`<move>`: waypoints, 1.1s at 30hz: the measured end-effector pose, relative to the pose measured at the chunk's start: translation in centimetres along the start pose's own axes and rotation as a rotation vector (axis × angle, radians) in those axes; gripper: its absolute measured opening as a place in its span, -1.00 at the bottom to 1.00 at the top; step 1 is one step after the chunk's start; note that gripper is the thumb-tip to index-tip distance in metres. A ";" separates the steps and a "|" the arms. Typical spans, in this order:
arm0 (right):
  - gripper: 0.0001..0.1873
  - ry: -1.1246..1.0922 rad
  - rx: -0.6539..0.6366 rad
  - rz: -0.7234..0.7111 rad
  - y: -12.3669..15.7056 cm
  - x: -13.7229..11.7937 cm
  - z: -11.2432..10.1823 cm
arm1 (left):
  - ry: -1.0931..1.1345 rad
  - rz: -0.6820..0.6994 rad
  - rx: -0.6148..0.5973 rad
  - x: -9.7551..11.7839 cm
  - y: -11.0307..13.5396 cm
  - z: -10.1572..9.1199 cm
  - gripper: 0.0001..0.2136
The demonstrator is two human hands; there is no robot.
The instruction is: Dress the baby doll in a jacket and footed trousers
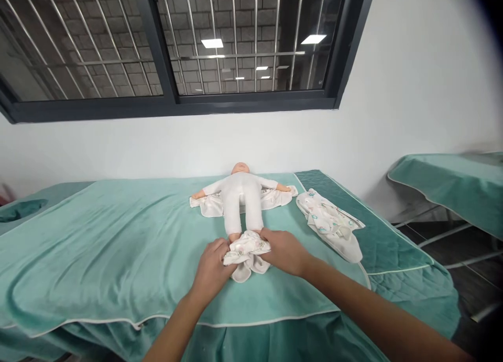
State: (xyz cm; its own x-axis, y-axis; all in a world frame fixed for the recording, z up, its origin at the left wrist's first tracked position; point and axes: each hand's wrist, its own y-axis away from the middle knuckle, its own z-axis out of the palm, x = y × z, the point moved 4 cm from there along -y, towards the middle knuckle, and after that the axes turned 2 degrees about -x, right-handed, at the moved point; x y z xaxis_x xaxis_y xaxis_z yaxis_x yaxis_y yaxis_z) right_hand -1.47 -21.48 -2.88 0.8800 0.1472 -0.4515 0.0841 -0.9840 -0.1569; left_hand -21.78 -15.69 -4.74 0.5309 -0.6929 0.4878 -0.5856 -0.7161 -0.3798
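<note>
A baby doll [240, 192] with a white cloth body lies on its back, head toward the wall and arms spread. Under its arms and back is a white printed baby garment [212, 206]. At the doll's feet, a bunched pair of white printed baby pants [248, 247] is gathered around or against the ankles, and the feet are hidden by it. My left hand [212, 265] is closed on the left side of the pants. On the right side, my right hand [286, 251] grips the same cloth near the doll's other ankle.
A folded white printed baby garment lies on a white pad [351, 249] to the right. Green sheet [129, 247] covers the bed, with its white-piped edge near me. A barred window [251, 42] is above; another green-covered bed [451, 189] stands at right.
</note>
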 end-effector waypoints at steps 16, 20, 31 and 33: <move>-0.57 -0.415 -0.471 -0.114 0.0 -4.7 -7.7 | 0.763 -0.312 -0.671 4.3 -0.6 -8.2 -0.63; -0.57 -0.293 -0.536 -0.212 -1.4 -6.8 -13.1 | 0.642 -0.235 -0.724 6.3 -3.5 -12.5 -0.61; -0.57 0.085 -0.456 -0.224 -4.8 -13.7 -23.3 | -0.075 0.120 -0.533 16.2 -11.8 -21.6 -0.85; -0.59 0.051 -0.418 -0.255 -4.6 -14.4 -23.7 | -0.012 0.146 -0.455 17.0 -11.8 -21.9 -0.89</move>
State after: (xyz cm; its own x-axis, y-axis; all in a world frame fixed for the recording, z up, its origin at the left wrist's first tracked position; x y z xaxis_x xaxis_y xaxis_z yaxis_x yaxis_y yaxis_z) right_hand -3.44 -21.45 25.21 0.8279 0.3935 -0.3996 0.4708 -0.8748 0.1141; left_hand -19.26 -17.13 25.26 0.4288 -0.7864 0.4447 -0.8618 -0.5038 -0.0598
